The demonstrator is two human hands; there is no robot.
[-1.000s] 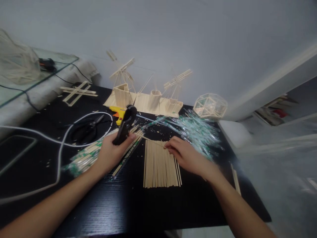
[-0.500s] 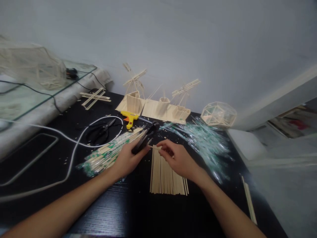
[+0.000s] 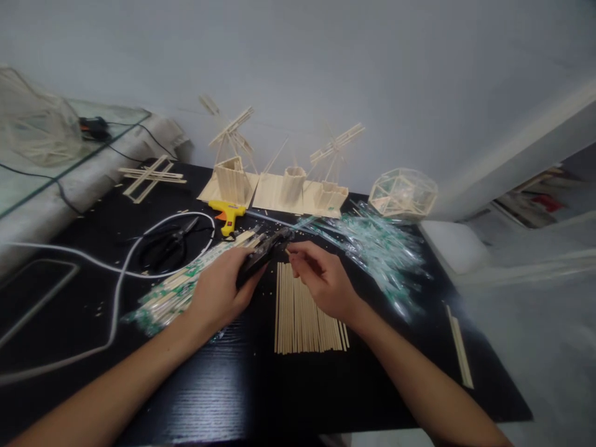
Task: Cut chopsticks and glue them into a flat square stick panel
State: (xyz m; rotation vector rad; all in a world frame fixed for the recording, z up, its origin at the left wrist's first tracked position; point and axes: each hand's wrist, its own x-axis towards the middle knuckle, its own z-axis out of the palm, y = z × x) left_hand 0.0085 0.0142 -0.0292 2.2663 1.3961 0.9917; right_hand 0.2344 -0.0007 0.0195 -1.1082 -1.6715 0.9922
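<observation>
My left hand [image 3: 218,287] is wrapped round black-handled pliers [image 3: 259,253], their jaws pointing up and to the right. Just right of the jaws, my right hand [image 3: 328,282] pinches a thin wooden stick [image 3: 288,251], of which only a short end shows. Beneath the right hand a row of wooden sticks [image 3: 302,326] lies side by side on the black table [image 3: 279,397]. Plastic-wrapped sticks [image 3: 172,292] lie partly hidden behind my left hand.
A yellow glue gun [image 3: 228,214] lies before stick-built windmill models [image 3: 284,189]. Black scissors [image 3: 172,242] rest inside a white cable loop [image 3: 121,273]. Torn plastic wrappers [image 3: 372,248] spread at right, near a geometric stick frame [image 3: 404,192]. Loose sticks [image 3: 459,351] lie by the right edge.
The view has shifted, so the table's things sit further left and higher. The pliers' jaws and my right hand's stick, close together before, now show a small gap.
</observation>
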